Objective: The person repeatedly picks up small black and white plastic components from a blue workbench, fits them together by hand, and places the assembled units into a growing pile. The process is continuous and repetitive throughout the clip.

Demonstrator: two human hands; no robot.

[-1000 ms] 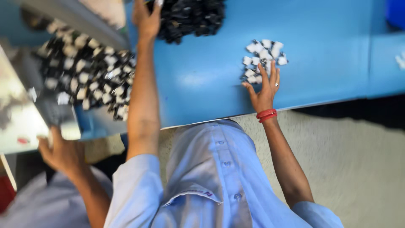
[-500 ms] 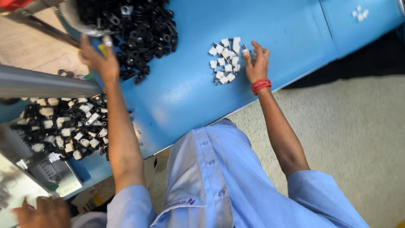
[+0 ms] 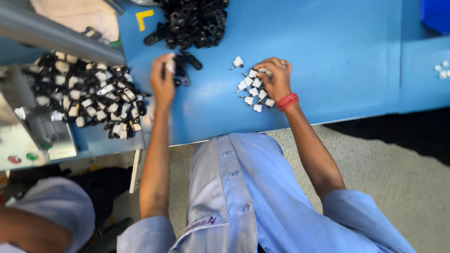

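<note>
A head-worn camera looks down over a person in a light blue shirt (image 3: 243, 197) at a blue table (image 3: 337, 61). Motion blur softens much of the scene.

The left hand (image 3: 162, 80) is curled shut around a small part, white at the top with something dark beneath; blur hides its shape, so which way it points cannot be told. The hand sits on the table just below a heap of black plastic parts (image 3: 194, 21), whose top is cut off by the frame edge.

The right hand (image 3: 275, 77), with a red band (image 3: 287, 100) at the wrist, rests with fingers bent over the right side of a small pile of white clips (image 3: 253, 89). Whether it pinches one cannot be made out. The clips lie scattered, their thin metal pins pointing every way, with no common long axis. One white clip (image 3: 238, 62) lies apart, up and to the left.

At far left a tray of mixed black and white pieces (image 3: 89, 96) sits blurred beside a grey control box (image 3: 28, 140). Another person's sleeve (image 3: 47, 211) is cut off at the lower left corner.

Compared with half a second ago, the left hand has drawn back from the black heap towards the body, while the right hand stays at the white pile.
</note>
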